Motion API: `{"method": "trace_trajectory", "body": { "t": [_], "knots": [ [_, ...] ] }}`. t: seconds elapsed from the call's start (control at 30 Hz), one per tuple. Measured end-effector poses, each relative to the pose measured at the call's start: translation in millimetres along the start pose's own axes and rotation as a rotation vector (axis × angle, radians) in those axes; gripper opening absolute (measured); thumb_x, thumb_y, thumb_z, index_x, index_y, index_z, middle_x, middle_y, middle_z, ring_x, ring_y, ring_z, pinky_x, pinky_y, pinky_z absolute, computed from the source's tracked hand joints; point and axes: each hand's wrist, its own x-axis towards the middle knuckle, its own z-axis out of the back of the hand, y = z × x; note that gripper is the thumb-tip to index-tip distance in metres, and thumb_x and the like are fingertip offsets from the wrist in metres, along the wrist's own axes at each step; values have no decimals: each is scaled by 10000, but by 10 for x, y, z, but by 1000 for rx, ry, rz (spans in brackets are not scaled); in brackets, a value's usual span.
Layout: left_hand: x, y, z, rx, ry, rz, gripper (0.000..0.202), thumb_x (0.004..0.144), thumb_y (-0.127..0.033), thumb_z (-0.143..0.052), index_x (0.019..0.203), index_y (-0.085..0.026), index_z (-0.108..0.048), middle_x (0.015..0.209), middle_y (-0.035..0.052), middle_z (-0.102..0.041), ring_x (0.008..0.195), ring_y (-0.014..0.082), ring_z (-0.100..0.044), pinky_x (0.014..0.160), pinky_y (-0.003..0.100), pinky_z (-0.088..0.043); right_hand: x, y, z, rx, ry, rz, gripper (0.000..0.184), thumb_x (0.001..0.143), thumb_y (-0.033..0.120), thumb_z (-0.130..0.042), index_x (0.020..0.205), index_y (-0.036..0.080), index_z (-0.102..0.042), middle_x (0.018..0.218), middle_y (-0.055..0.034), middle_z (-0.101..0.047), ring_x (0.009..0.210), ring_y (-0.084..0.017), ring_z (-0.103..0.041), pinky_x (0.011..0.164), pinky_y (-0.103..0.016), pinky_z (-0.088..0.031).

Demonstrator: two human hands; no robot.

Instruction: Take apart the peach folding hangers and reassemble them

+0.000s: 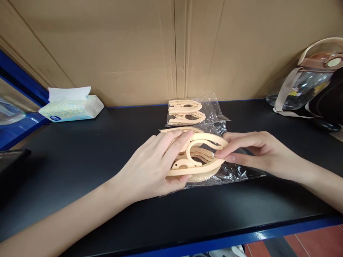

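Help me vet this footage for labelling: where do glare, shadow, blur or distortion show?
Head view: white glints on the clear plastic bag near the right hand, and a bright streak on the blue table edge; head view: soft shadow on the cardboard beside the bottle, which looks slanted, probably from wide-angle distortion; head view: the held cream piece looks reasonably sharp.

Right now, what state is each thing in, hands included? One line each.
Left hand: closed around the beige hanger's near end
Right hand: pinching its other end
Beige hanger: folded, hook inside its arms, held over the front bag
Front bag: flat, crumpled; opening not clear
Rear bag: lying flat, beige pieces inside
Tissue pack: open, one tissue sticking out
Bottle: standing, lid on, handle raised
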Motion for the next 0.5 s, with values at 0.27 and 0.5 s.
{"method": "trace_trajectory", "body": {
  "t": [0.27, 0.5],
  "knots": [
    [-19, 50, -71, -119, -36, 47, 633, 860, -346, -581, 1390, -111, -326, 1274, 153, -510, 1137, 267, -529, 946, 377, -479, 12, -43, -10, -367, -100, 171, 552, 890, 347, -658, 1396, 302, -442, 1279, -52, -530, 1168, -263, -503, 965, -397, -452],
    [-1, -31, -108, -287, 9, 74, 695, 911, -427, -556, 1475, -239, -195, 1392, 113, -433, 1279, 259, -434, 1048, 393, -415, 8, -15, -75, -705, -133, 260, 754, 843, 530, -665, 1463, 255, -335, 1258, -103, -529, 1117, -321, -514, 940, -456, -432]
  ]
}}
